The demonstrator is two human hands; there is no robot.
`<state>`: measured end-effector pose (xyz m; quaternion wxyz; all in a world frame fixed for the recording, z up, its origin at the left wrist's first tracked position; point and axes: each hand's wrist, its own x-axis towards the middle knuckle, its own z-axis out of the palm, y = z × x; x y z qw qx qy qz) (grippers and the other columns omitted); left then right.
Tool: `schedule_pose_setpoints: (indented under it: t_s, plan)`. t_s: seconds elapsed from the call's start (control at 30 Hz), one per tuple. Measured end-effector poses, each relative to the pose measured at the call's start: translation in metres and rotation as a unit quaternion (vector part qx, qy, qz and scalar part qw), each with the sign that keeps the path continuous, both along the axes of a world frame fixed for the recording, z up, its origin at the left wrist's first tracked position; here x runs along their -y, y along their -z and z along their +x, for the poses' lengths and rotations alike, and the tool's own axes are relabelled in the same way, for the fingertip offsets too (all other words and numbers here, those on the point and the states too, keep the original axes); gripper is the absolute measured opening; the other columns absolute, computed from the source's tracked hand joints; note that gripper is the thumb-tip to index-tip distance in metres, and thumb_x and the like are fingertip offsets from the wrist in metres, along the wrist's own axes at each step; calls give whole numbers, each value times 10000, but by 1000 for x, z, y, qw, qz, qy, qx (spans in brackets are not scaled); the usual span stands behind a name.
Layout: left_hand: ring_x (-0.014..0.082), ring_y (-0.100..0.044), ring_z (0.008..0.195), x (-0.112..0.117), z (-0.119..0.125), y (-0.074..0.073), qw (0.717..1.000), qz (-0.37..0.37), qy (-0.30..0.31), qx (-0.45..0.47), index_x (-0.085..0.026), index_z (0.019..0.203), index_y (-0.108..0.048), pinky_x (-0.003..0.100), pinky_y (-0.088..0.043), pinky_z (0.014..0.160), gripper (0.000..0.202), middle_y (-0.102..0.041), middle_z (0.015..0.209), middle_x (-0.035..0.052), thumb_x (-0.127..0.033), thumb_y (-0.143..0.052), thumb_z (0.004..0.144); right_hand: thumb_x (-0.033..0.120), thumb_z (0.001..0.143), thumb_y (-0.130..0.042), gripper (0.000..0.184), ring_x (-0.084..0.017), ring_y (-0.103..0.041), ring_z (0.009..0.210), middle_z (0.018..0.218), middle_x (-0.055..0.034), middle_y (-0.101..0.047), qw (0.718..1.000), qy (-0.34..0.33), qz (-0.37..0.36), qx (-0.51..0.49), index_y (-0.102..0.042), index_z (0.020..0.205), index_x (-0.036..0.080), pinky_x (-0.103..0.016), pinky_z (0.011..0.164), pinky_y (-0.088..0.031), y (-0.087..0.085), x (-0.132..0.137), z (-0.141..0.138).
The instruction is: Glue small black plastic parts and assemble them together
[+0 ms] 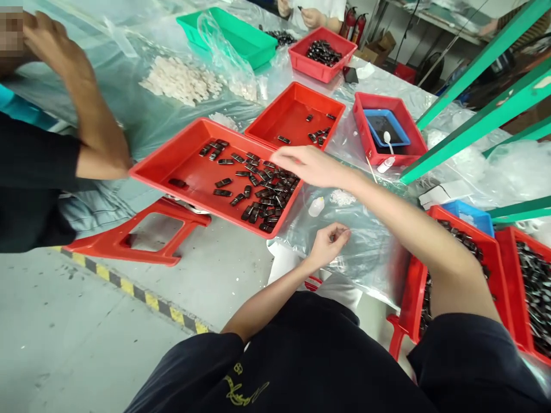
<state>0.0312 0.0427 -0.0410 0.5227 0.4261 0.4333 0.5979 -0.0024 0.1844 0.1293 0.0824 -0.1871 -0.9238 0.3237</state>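
Note:
My right hand (303,164) reaches across to the right rim of a large red tray (189,166). Its fingers are stretched out over a heap of small black rectangular pieces (275,192), and no held piece shows. Lower down, my left hand (329,244) is above the plastic-covered table (370,241), fingers curled and thumb pressed to the fingertips. Whatever may be in that pinch is too small to make out. Between my hands and the tray stand a small white bottle (316,206) and a little pile of white bits (342,197).
Behind stands a second red tray (275,115) with a few black pieces. A red bin holds a blue tray (390,123) and white spoon (387,139). Full red bins (508,287) are at right, beside green bars (486,115). A co-worker's arm (94,115) is at left.

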Motion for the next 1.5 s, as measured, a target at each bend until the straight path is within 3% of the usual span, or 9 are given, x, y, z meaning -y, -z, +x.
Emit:
schedule_pose_setpoints:
  t_s: [0.13, 0.23, 0.37, 0.53, 0.7, 1.13, 1.4, 1.43, 1.5]
  plan:
    - [125, -591, 634, 3, -3, 3, 1000, 1, 0, 22, -173, 872, -726, 278, -470, 657, 376, -683, 705, 14, -544, -732, 933, 477, 1053, -575, 360, -292, -715, 1165, 1219, -118, -785, 981, 140, 119, 63, -766, 1184, 201, -438, 1025, -521, -18, 2, 150]
    - [122, -611, 621, 4, -4, 5, 1000, -5, -6, 25, -179, 878, -732, 268, -480, 663, 376, -684, 678, 2, -552, -764, 908, 445, 1023, -583, 338, -279, -767, 993, 1107, -122, -819, 940, 298, 120, 116, -788, 1139, 203, -426, 896, -594, -9, 11, 260]
    - [132, -636, 636, 1, -3, 3, 1000, -3, -6, -15, -181, 854, -734, 267, -506, 670, 383, -695, 681, 8, -559, -776, 893, 301, 1006, -575, 336, -295, -767, 1054, 1191, -156, -815, 898, 383, 121, 178, -756, 1239, 141, -428, 959, -594, 27, 29, 332]
    - [135, -642, 646, 4, -2, -1, 997, 2, -25, -77, -178, 844, -730, 270, -527, 678, 364, -689, 683, 7, -536, -784, 876, 137, 1013, -527, 429, -357, -592, 1382, 1454, -194, -691, 900, 280, 203, 265, -681, 1411, 101, -483, 1165, -434, 71, 16, 304]
    - [141, -656, 655, 7, -7, -1, 994, 0, -32, -103, -179, 864, -725, 279, -548, 691, 344, -689, 698, 8, -519, -749, 904, 212, 1039, -576, 354, -355, -602, 1341, 1398, -197, -712, 898, 226, 209, 315, -709, 1350, 106, -456, 1109, -415, 89, -10, 275]
    - [151, -625, 707, -74, 7, -43, 932, 166, 87, -309, -195, 862, -753, 276, -471, 718, 235, -736, 770, 20, -416, -694, 917, 173, 1005, -584, 371, -367, -722, 1231, 1376, -271, -710, 875, 253, 193, 364, -722, 1320, 35, -394, 947, -544, 88, -6, 277]
    - [160, -638, 712, -32, -31, -47, 892, 182, 118, -396, -205, 943, -786, 290, -507, 730, 173, -763, 807, 28, -358, -705, 946, 128, 1012, -534, 402, -356, -714, 1284, 1388, -256, -718, 881, 274, 170, 346, -686, 1372, 34, -389, 983, -552, 86, 12, 271]
    - [162, -646, 724, -21, -39, -44, 893, 180, 92, -403, -209, 970, -786, 295, -519, 742, 161, -770, 838, 33, -353, -720, 943, 138, 1026, -519, 395, -358, -720, 1273, 1377, -260, -723, 884, 269, 168, 344, -685, 1367, 29, -390, 973, -554, 86, 17, 271]
    - [178, -693, 832, -1, -52, -36, 906, 183, -91, -372, -208, 1095, -757, 310, -545, 797, 194, -771, 955, 54, -339, -695, 966, 174, 1052, -501, 382, -358, -732, 1247, 1357, -263, -733, 891, 263, 162, 333, -685, 1355, 33, -390, 953, -554, 86, 25, 272]
